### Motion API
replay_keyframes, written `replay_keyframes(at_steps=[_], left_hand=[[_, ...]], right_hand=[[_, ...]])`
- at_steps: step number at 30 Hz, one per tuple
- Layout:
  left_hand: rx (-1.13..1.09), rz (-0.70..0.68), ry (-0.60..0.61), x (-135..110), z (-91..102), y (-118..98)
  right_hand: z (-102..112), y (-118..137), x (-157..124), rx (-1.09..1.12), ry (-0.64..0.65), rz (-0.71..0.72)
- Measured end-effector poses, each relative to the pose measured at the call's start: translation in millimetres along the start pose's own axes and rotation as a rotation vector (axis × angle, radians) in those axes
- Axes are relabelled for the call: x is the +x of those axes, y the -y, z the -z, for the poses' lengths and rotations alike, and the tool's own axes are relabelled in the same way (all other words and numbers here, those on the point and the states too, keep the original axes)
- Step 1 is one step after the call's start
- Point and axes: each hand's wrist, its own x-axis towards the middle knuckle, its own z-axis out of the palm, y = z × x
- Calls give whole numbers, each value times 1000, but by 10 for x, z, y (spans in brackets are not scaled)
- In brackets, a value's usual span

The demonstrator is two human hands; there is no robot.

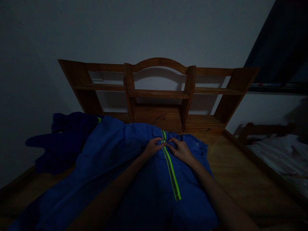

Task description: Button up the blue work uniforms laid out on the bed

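A blue work garment [141, 183] lies spread over the wooden surface, with a yellow-green and grey reflective strip [172, 170] running down it. My left hand [154, 146] pinches the cloth at the strip's upper part, thumb and forefinger together. Close by on the right, my right hand [180, 149] grips the same spot in a similar pinch, the fingertips of both hands almost meeting. What exactly lies between the fingertips is too small and dark to make out. A darker blue cloth [64, 141] is bunched at the garment's left.
Behind the garment stands a wooden shelf unit [158, 94] against the pale wall [154, 29]. Bare wooden tabletop [231, 166] shows on the right. Farther right, beyond a raised edge, lies a whitish sheet or plastic [284, 154]. A dark curtain or window [284, 48] fills the upper right.
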Motion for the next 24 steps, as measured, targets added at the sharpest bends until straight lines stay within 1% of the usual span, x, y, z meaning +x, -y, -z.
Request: replay_keyframes(at_steps=[3, 8, 12, 15, 17, 19, 21, 22, 24], left_hand=[[21, 11, -20, -8, 1, -9], [-17, 25, -36, -5, -11, -14], [-42, 38, -4, 0, -15, -43], [-9, -6, 17, -25, -18, -72], [112, -94, 7, -65, -33, -99], [320, -201, -75, -110, -64, -141], [542, -296, -165, -142, -105, -194], [634, -334, -186, -150, -126, -224], [763, -394, -163, -150, -161, -280]], right_hand=[[-11, -16, 6, -12, 6, 6], [-27, -23, 9, -19, 11, 0], [-30, 2, 13, -48, -35, -36], [-25, 20, 17, -116, -39, -82], [-14, 21, 22, -196, -16, -91], [6, 8, 28, -313, 5, -107], [38, -18, 37, -443, 7, -153], [60, -36, 43, -501, 4, -184], [119, -79, 55, -587, 0, -243]])
